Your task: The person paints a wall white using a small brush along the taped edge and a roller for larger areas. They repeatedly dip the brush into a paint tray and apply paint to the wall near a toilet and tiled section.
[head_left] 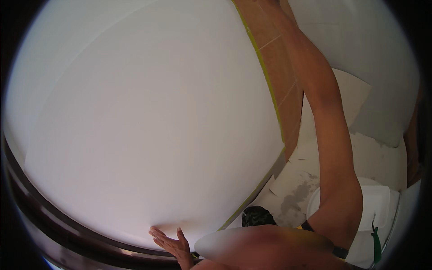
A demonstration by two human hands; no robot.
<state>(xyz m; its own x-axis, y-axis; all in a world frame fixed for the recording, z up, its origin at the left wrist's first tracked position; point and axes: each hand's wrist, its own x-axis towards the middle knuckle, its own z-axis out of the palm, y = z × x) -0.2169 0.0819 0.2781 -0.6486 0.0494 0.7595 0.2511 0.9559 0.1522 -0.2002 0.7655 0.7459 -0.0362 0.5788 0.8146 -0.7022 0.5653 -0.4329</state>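
Both hands are wide apart in the head view, and what a stretch it is! Down at the lower edge, the left hand (pixel 173 243) is spread, thumb up and fingers fanned, nothing in its grasp, the fingertips right up at the white wall (pixel 157 135) with a soft shadow just beside them. Whether they press on it or float just off it, I can't call from this angle. Over on the other flank, the right arm (pixel 333 117) runs long and bare from the lower right all the way to the top edge. Up there the right hand (pixel 270 2) is nearly all cut off, close by the brown tiles (pixel 273 54); whether it is open or clamped on something, I cannot tell.

And the wall itself? It fills the middle and left of the scene, smooth and pale, a yellow-green strip (pixel 270 85) tracing its right side against the tiles. Low on the left, a dark glossy band (pixel 58 220) curves along the wall's bottom. Across on the right, a pale floor (pixel 310 164) carries grey blotches, with a white tray (pixel 381 204) beyond the arm and a green-handled tool (pixel 377 245) near it.
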